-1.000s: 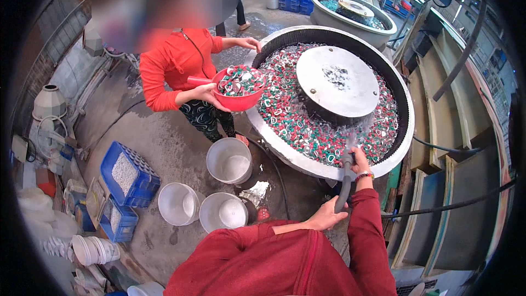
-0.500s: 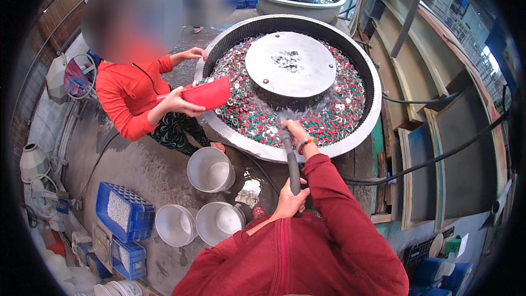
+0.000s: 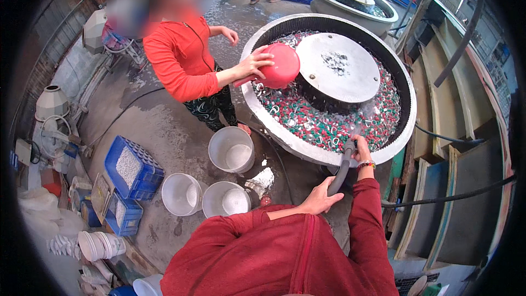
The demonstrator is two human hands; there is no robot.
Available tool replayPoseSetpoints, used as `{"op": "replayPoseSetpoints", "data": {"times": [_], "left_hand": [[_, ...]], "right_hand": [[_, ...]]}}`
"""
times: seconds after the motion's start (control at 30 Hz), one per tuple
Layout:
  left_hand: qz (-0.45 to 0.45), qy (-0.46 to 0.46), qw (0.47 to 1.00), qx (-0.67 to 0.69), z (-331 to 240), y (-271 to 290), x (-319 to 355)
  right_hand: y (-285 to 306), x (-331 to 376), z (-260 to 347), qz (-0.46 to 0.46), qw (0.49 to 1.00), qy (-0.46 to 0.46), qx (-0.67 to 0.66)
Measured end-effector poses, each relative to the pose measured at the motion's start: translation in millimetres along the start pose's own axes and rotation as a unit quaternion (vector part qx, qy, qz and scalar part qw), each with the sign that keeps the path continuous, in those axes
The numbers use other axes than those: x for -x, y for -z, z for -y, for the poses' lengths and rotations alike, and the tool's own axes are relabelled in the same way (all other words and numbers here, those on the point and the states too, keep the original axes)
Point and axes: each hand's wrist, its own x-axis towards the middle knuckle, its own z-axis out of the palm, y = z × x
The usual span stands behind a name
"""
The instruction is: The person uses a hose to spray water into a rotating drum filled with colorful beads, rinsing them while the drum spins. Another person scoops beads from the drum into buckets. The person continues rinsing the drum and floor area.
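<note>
The person in the dark red top holds a grey hose point(image 3: 341, 171) with both hands at the near rim of a big round tub point(image 3: 394, 71). The right hand point(image 3: 361, 149) has its fingers closed around the hose's upper end, just at the tub's rim, where the nozzle points into the tub. The left hand point(image 3: 319, 201) grips the hose lower down, fingers wrapped about it, near the person's chest. The hose runs slanted between the two hands, and a bracelet sits on the right wrist. The tub is filled with a wet mix of red, green and white pieces point(image 3: 329, 123) lying in a ring around a flat grey disc point(image 3: 342, 67) at its middle. On the far left side of the tub a co-worker in an orange-red jacket point(image 3: 178, 57) holds a red bowl point(image 3: 280, 66) tilted over the pieces, one hand point(image 3: 253, 63) on its rim. On the concrete floor point(image 3: 159, 131) left of the tub stand three white buckets point(image 3: 231, 149), close together, the nearest just beside the tub's base. Further left are blue crates point(image 3: 131, 167), one holding pale grains, and a stack of white bowls point(image 3: 101, 245) lies near the lower left edge. A second, smaller tub point(image 3: 353, 0) stands behind the first, well apart from it.
</note>
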Motion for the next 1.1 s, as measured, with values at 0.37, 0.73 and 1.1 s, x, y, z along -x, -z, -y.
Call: {"op": "replayPoseSetpoints", "data": {"times": [0.37, 0.73, 1.1], "left_hand": [[-0.069, -0.013, 0.98, 0.184, 2, 28, 21], [-0.119, -0.045, 0.97, 0.207, 2, 55, 27], [-0.054, -0.021, 0.979, 0.196, 8, 81, 22]], "right_hand": [[-154, 12, 26, 0.07, 0.99, 0.043, 0.112], [-218, 20, 34, 0.12, 0.985, 0.037, 0.121], [-186, 13, 17, 0.081, 0.991, 0.017, 0.108]]}}
